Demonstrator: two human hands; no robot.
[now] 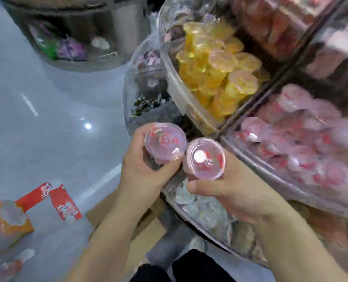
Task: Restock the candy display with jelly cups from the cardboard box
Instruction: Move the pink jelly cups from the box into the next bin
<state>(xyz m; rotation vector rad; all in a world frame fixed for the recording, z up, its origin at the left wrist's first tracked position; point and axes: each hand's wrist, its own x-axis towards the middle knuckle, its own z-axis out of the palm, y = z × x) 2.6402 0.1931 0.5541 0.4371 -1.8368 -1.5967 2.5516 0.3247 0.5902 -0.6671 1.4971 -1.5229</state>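
A: Hands?
B: Left hand (142, 169) grips one pink jelly cup (165, 140), right hand (236, 198) grips another (205, 158). Cups nearly touching.
A: Display?
B: Pink bin (238, 151) just right, yellow cups (220, 72) above. Blurry.

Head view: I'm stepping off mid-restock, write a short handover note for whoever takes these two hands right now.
Left hand: grips one pink foil-lidded plastic jelly cup.
Right hand: grips a second pink jelly cup; the two cups sit side by side, almost touching.
Both are held in front of the clear display bin of pink cups, not yet placed.
Yellow jelly cups fill the bin above.
Brown cardboard box lies below the forearms; contents hidden.
Left: set both cups in the pink bin, fetch more.
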